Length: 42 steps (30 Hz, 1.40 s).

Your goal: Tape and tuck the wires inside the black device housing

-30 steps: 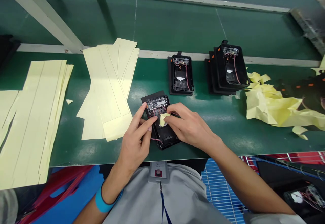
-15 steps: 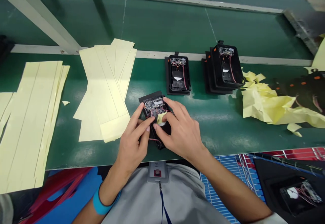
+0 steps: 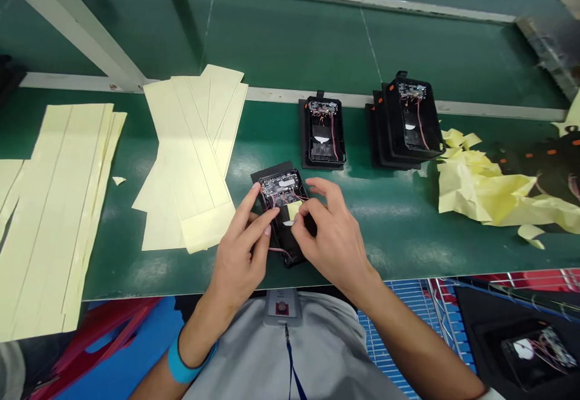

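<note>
A black plastic housing lies slightly tilted on the bench in front of me, its circuit board and thin wires facing up. My left hand steadies it, index finger at the upper left edge and another fingertip reaching inside. Over the housing, my right hand has thumb and index finger pinched at the edge of a small yellow paper piece. That piece sits beside a dark patch within the housing, just above a white shape. The fingertips hide part of the interior.
Yellow paper strips and a larger stack lie to the left. Behind stand another open housing and a stack of housings. Crumpled yellow paper is at right. Below the bench edge is a wire rack.
My right index finger has drawn back from the circuit board, and the right hand has shifted slightly right. More of the yellow piece shows. The left hand stays on the housing.
</note>
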Tool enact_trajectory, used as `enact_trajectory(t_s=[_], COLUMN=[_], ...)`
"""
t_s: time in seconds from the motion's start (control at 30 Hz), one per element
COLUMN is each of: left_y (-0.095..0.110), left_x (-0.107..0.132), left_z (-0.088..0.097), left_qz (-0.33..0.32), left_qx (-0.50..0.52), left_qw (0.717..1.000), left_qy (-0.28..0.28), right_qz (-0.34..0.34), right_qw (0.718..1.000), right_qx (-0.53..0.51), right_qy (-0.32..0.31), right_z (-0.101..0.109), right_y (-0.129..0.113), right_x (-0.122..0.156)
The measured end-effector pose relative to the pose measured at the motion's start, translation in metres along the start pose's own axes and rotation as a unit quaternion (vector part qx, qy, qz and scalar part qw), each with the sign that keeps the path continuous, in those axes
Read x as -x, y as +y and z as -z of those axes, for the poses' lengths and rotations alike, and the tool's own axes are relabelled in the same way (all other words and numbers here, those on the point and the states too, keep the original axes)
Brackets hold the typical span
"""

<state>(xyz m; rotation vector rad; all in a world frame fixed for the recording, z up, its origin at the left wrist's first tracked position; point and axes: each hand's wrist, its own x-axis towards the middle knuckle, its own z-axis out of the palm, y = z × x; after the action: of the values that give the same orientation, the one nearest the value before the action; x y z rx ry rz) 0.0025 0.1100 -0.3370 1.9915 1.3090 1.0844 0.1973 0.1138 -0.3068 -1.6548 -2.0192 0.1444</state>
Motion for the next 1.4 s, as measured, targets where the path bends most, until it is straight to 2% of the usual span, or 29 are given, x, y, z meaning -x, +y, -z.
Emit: enact_trajectory(t_s=[0.23,0.47,0.73,1.0,1.2,1.27,1.4], left_y=[0.000,0.000,0.000,0.001,-0.001,-0.003,-0.010], left_x=[0.002,0.001,0.002,0.001,0.002,0.003,0.006], left_z=[0.000,-0.001,-0.001,-0.001,0.000,0.001,0.004], left_qz=[0.008,0.001,0.005,-0.006,-0.008,0.000,0.049], left_qx=[0.010,0.004,-0.001,-0.001,-0.017,-0.020,0.010], left_qw=[1.000,1.000,1.000,1.000,1.000,1.000,0.998], left_qy=[-0.006,-0.003,-0.007,-0.003,-0.006,-0.014,-0.023], right_qz=[0.010,0.039,0.038,-0.013,-0.037,-0.069,-0.178], right_qw=[0.998,0.996,0.997,1.000,0.997,0.993,0.958], right_qx=[0.035,0.028,0.032,-0.007,-0.061,-0.095,-0.104], right_qy=[0.057,0.077,0.052,0.009,-0.008,0.032,0.202], right_z=[0.005,0.009,0.012,0.018,0.032,0.041,0.065], right_y=[0.000,0.002,0.003,0.007,-0.001,0.001,0.022], right_x=[0.005,0.006,0.007,0.005,0.005,0.007,0.024])
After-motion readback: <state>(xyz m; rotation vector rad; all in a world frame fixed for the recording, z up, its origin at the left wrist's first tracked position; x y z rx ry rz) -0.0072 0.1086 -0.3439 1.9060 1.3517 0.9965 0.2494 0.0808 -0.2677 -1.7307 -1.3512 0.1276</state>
